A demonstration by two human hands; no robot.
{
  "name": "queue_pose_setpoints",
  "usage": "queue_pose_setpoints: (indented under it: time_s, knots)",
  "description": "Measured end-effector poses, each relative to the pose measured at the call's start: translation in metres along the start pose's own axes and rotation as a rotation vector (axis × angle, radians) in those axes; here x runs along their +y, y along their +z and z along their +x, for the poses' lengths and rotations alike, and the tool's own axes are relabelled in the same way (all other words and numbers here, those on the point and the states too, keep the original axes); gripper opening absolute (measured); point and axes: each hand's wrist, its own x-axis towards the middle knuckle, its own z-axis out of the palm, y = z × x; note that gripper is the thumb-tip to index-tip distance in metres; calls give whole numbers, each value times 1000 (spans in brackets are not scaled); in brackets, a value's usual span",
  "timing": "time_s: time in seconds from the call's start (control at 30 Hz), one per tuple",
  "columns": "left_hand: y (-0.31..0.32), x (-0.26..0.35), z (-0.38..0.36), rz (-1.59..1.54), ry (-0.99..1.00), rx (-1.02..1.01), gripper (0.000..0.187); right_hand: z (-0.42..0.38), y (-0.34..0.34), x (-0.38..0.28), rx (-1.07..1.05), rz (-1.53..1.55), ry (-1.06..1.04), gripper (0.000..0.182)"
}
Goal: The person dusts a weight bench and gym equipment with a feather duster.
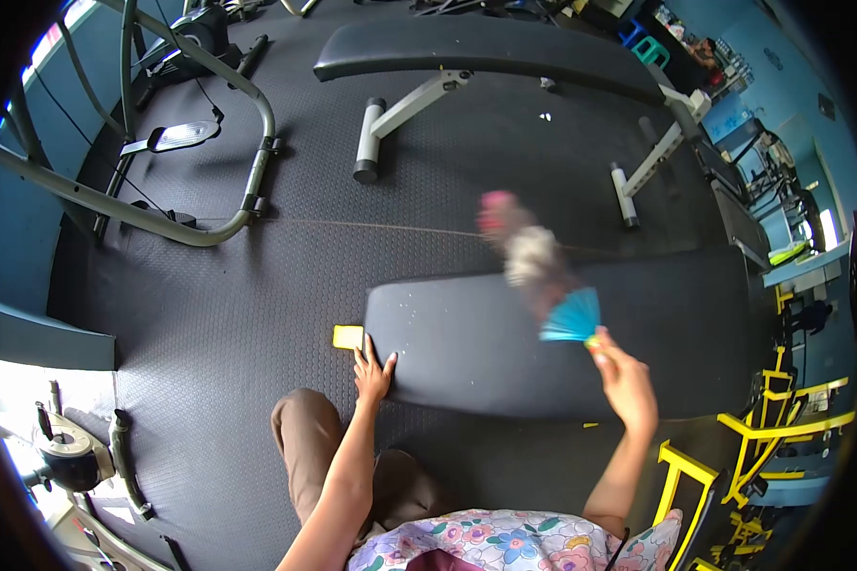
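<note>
My right hand [627, 385] is closed around the handle of a feather duster [571, 316]. Its bands are blue near the grip, then dark, whitish and pink at the far tip, the outer part smeared by motion. The duster slants up and left over a black padded bench [467, 357], which has small pale specks on its top. At the bench's left end rests my left hand [373, 375], fingers spread against the corner of the pad. A yellow piece [348, 337] juts out from that same end, just above my fingertips.
Beyond lies a second black bench [486, 48] on grey-white legs. A grey-framed exercise machine [257, 171] stands at the upper left, an exercise bike [71, 447] at the lower left. Yellow metal frames [686, 466] are at the right. Dark textured matting [209, 305] covers the floor.
</note>
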Motion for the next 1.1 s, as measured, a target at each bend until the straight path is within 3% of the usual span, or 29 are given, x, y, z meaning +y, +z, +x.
queue_pose_setpoints:
  time_s: [0.1,0.17,0.27,0.33,0.43,0.5,0.6,0.63,0.73,0.87,0.9,1.03,1.1]
  knots:
    - [-4,-2,6,-43,-1,-68,83,6,-4,16,275,-249,119,35]
    - [-6,-3,11,-45,-13,-128,85,12,11,-1,216,-491,398,39]
    - [-13,-6,13,-85,-43,-227,87,11,52,-34,66,-553,470,42]
    - [-14,-3,22,-76,-46,-236,87,8,81,-46,8,-453,326,44]
    - [-10,-4,27,-18,-72,-285,87,11,113,-86,-178,-330,275,42]
    - [-10,-6,28,-26,-42,-240,87,13,113,-106,-261,-126,229,39]
    - [-46,15,35,109,-121,-391,88,14,78,-116,-211,-11,162,37]
    - [-61,22,39,259,-106,-473,83,12,58,-118,-223,-27,232,37]
    - [-105,42,47,328,35,-556,72,0,21,-107,-86,-35,408,38]
    - [-133,84,53,441,210,-769,59,-21,29,-93,23,-42,519,41]
    - [-135,99,55,451,218,-769,59,-26,36,-95,-35,-23,597,42]
    - [-116,154,49,554,385,-847,54,-50,46,-101,-74,180,477,40]
    - [-97,181,39,564,441,-883,55,-51,23,-97,-35,250,595,39]
